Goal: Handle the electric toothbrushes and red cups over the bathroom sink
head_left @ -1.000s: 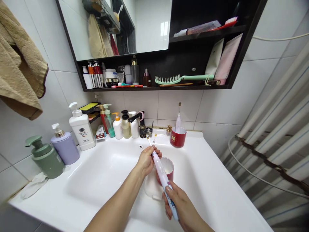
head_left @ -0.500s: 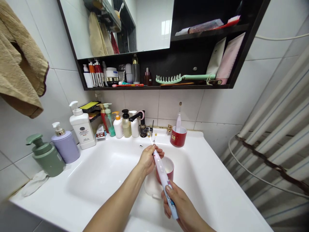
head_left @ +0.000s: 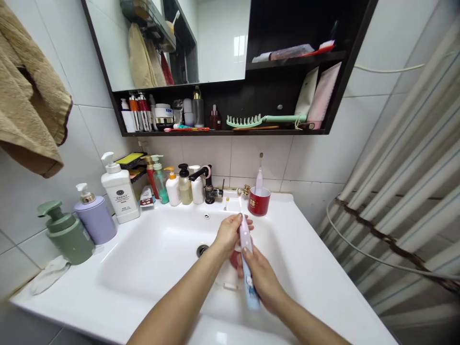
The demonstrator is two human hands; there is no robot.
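Observation:
Over the sink, an electric toothbrush point(head_left: 249, 282) with a pink-to-blue handle and a cartoon print points its bristles toward the tap. My left hand point(head_left: 227, 235) pinches it where the brush head meets the handle. Around the handle's middle, my right hand point(head_left: 264, 275) is closed. Beneath both hands a red cup point(head_left: 235, 259) in the basin is mostly hidden, beside a whitish, see-through piece point(head_left: 224, 280). A loose brush head point(head_left: 226, 203) rests on the back ledge. Right of it, a red cup point(head_left: 264, 203) holds another pale toothbrush point(head_left: 259, 181) upright.
A black tap point(head_left: 209, 187) rises behind the basin point(head_left: 151, 258). Several pump bottles point(head_left: 172, 189) line the left and back rim. Above hangs a dark cabinet point(head_left: 266, 98) with a mirror. A folding curtain point(head_left: 402, 158) and a hose are at the right.
Both hands and the toothbrush have shifted right and the brush stands more upright in view. My right hand is now higher on the handle, closer to my left. The view has turned slightly.

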